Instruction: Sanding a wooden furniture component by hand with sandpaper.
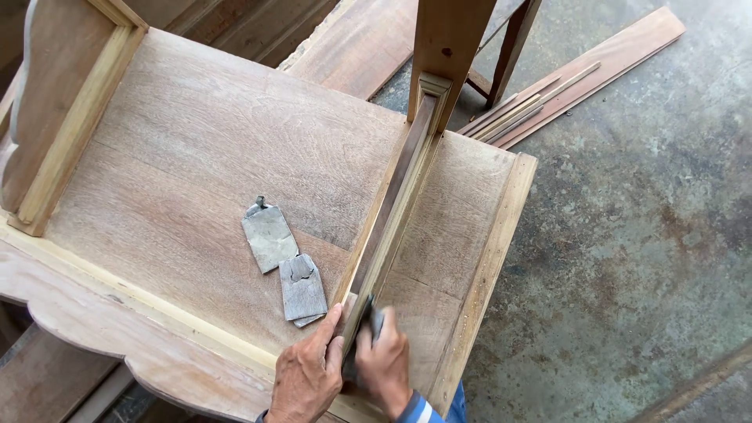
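**Both hands at the near end of a wooden divider rail**

Left hand (307, 374): flat beside the divider rail (395, 200), thumb against it. Right hand (384, 364): closed on a dark sanding pad (368, 325) pressed to the rail's near end. Two grey metal scrapers (283, 262): on the cabinet panel (196, 157), left of the rail. Loose wood strips (533, 102): on the concrete floor (642, 235), beyond the rail's far end.

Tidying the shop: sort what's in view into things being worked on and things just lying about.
In use:
left hand
right hand
dark sanding piece under the right hand
moulded rail
wooden panel

Lying about:
two grey sandpaper scraps on the panel
thin wood strips on the concrete floor
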